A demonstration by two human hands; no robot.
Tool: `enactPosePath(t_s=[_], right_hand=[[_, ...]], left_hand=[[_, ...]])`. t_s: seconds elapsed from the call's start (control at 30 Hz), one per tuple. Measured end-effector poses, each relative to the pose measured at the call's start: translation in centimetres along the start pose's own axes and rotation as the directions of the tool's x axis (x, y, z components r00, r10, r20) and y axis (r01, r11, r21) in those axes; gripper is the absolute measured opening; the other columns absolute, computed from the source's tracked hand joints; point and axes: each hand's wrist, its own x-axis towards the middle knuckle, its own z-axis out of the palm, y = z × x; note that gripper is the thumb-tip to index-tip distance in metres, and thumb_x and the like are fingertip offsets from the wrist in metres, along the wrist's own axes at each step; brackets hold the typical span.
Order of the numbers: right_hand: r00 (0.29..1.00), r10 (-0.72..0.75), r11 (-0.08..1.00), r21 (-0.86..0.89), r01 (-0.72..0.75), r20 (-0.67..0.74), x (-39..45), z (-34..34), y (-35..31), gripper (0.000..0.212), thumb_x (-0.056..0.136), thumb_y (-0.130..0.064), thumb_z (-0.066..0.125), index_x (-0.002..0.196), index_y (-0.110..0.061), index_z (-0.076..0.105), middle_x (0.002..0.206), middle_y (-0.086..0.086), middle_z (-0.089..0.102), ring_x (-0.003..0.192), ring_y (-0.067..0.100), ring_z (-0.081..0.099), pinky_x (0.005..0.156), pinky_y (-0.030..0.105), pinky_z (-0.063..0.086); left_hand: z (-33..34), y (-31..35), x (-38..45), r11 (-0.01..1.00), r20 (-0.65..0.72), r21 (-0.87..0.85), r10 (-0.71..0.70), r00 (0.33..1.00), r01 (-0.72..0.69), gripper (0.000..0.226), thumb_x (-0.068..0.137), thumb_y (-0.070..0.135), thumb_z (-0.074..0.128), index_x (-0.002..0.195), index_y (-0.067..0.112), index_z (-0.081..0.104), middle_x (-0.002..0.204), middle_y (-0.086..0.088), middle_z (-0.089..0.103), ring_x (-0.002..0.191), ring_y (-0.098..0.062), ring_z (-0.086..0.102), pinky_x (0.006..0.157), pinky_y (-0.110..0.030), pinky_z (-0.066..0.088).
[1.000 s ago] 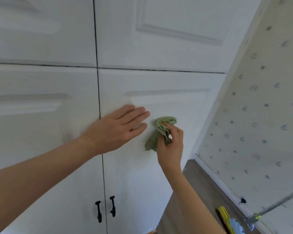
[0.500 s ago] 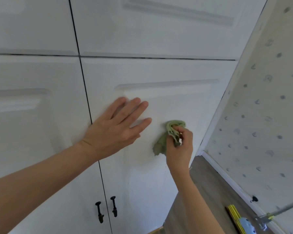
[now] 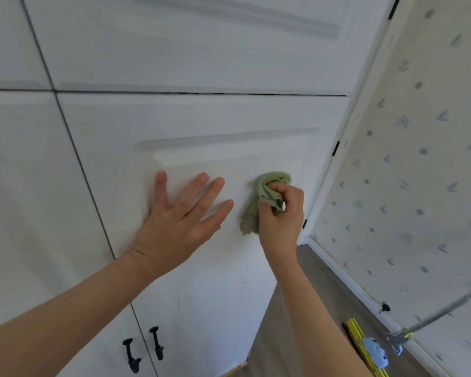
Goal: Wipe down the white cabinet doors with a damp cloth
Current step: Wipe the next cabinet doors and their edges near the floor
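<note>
While the person faces the wall of doors, this is what shows, biggest first.

Doors: tall white panelled cabinet doors fill most of the view.
Wall: pale wallpaper with small blue marks stands to the right.
Floor: grey-brown wood floor lies below the wall.
Left hand: left hand lies flat on the right door, fingers spread wide.
Right hand: right hand has its fingers curled tight around the cloth.
Cloth: bunched green cloth touches the same door, just beside the left hand.
Handles: two small black metal handles sit low, near the left arm.
Floor things: yellow folding ruler and a pale blue tool lie together on the floor.
</note>
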Motion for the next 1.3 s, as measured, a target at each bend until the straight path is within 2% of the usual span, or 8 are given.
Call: enactPosePath(t_s=[0.23,0.47,0.67,0.9,1.03,1.13,1.23,1.3], right_hand=[[0.817,0.575,0.776,-0.339,-0.532,0.036,-6.2,-2.6,11.9,0.024,0.085,-0.002,0.056,0.074,-0.022,0.053,0.083,0.004,0.056,0.076,0.024,0.053,0.060,0.023,0.038],[0.997,0.039,0.997,-0.063,-0.043,-0.068,1.9,-2.0,3.1,0.035,0.089,0.000,0.058,0.094,-0.035,0.055,0.106,-0.005,0.057,0.093,0.004,0.057,0.077,0.014,0.048],[0.843,0.538,0.811,-0.284,-0.511,0.021,-5.2,-4.2,12.5,0.023,0.091,-0.003,0.058,0.102,-0.023,0.061,0.105,0.000,0.061,0.099,0.021,0.060,0.073,0.018,0.044],[0.991,0.047,0.993,-0.100,-0.060,-0.125,4.1,-2.9,4.9,0.033,0.085,0.002,0.062,0.091,-0.029,0.058,0.108,0.000,0.048,0.091,0.007,0.053,0.078,0.005,0.040],[0.963,0.242,0.947,-0.189,-0.262,-0.122,-0.3,-2.8,10.3,0.024,0.082,0.007,0.060,0.087,-0.015,0.057,0.101,0.005,0.048,0.084,0.005,0.049,0.075,0.013,0.042],[0.884,0.459,0.852,-0.240,-0.466,-0.088,-3.2,-3.8,13.5,0.016,0.083,0.009,0.051,0.074,-0.004,0.051,0.076,0.012,0.049,0.067,0.018,0.045,0.060,0.035,0.041],[0.910,0.375,0.889,-0.211,-0.407,-0.176,0.4,-3.8,10.8,0.026,0.085,0.005,0.047,0.075,-0.019,0.050,0.083,0.009,0.053,0.072,0.019,0.050,0.065,0.038,0.047],[0.950,0.209,0.955,-0.162,-0.249,-0.232,4.2,-3.9,7.0,0.024,0.087,0.002,0.048,0.083,-0.021,0.050,0.099,0.008,0.052,0.076,0.003,0.049,0.070,0.022,0.045]], left_hand=[[0.0,0.3,0.2,0.999,-0.002,0.035,-0.002,1.000,0.002,0.044,0.101,0.040,0.061,0.141,0.022,0.059,0.150,-0.016,0.049,0.141,-0.035,0.038,0.113,-0.078,0.010],[0.2,0.3,0.0,0.998,0.002,0.063,-0.004,1.000,0.004,0.045,0.100,0.041,0.062,0.141,0.023,0.058,0.150,-0.015,0.049,0.142,-0.035,0.037,0.112,-0.078,0.011],[0.1,0.4,-0.1,0.998,0.021,0.068,-0.006,1.000,0.004,0.047,0.100,0.042,0.061,0.142,0.023,0.057,0.151,-0.015,0.048,0.143,-0.036,0.036,0.111,-0.079,0.012],[0.2,0.4,0.1,0.997,0.022,0.072,-0.008,1.000,0.006,0.045,0.100,0.042,0.061,0.141,0.024,0.058,0.150,-0.014,0.049,0.141,-0.035,0.038,0.111,-0.078,0.012],[0.1,0.4,0.0,0.998,0.034,0.060,-0.016,0.999,0.014,0.045,0.099,0.039,0.063,0.141,0.024,0.059,0.151,-0.014,0.049,0.142,-0.034,0.038,0.113,-0.077,0.009],[0.1,0.4,-0.1,0.998,0.038,0.058,-0.018,0.999,0.015,0.046,0.098,0.037,0.065,0.141,0.024,0.059,0.151,-0.014,0.049,0.142,-0.034,0.037,0.113,-0.077,0.007],[0.1,0.4,-0.1,0.998,0.036,0.066,-0.017,0.999,0.015,0.047,0.097,0.038,0.066,0.142,0.024,0.058,0.152,-0.014,0.049,0.142,-0.034,0.037,0.113,-0.077,0.007],[0.1,0.5,0.0,0.997,0.035,0.073,-0.021,0.999,0.018,0.046,0.098,0.039,0.065,0.141,0.024,0.059,0.151,-0.014,0.049,0.142,-0.034,0.038,0.114,-0.077,0.008]])
